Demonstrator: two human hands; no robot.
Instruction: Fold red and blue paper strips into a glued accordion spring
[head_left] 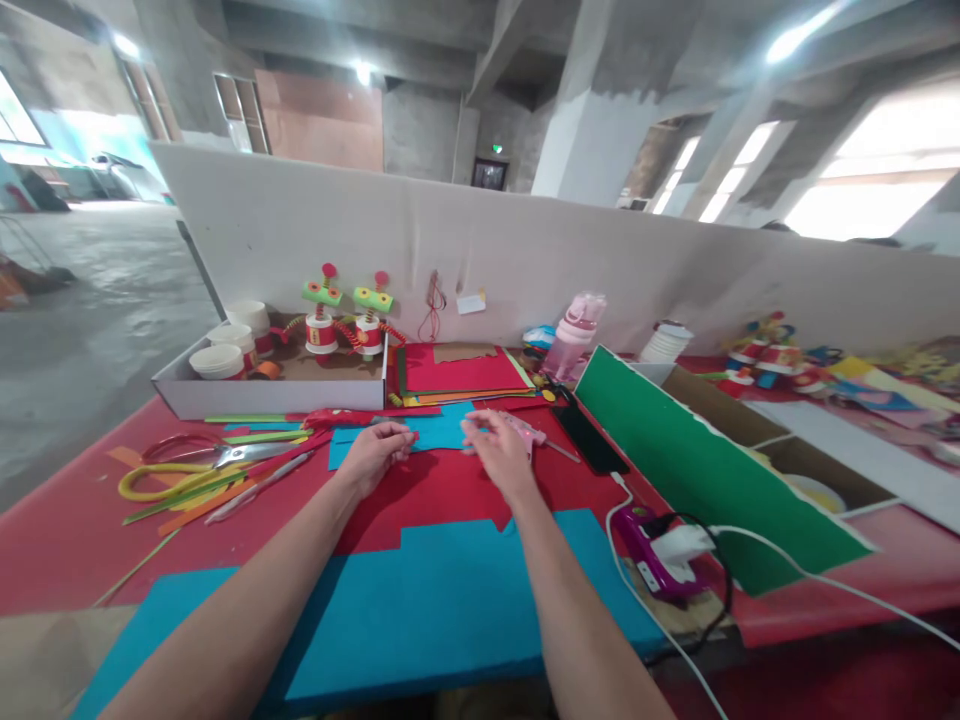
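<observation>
My left hand (377, 455) is closed in a pinch on a small red piece (415, 437) above the red table covering. To its right, my right hand (495, 447) has its thumb and fingers pressed together; whatever they hold is too small to make out. Blue paper (442, 428) lies just behind both hands. A pink glue gun (527, 434) rests beside my right hand, partly hidden by it. Under my forearms a large blue sheet (450, 590) covers the near part of the table.
Scissors (238, 453) and paper strips (214, 500) lie at the left, before a white box (274, 397) with cups and figures. Stacked coloured paper (465, 370) sits behind. On the right are a phone (592, 435), a purple power strip (649, 560) with cables, and a green-sided box (697, 470).
</observation>
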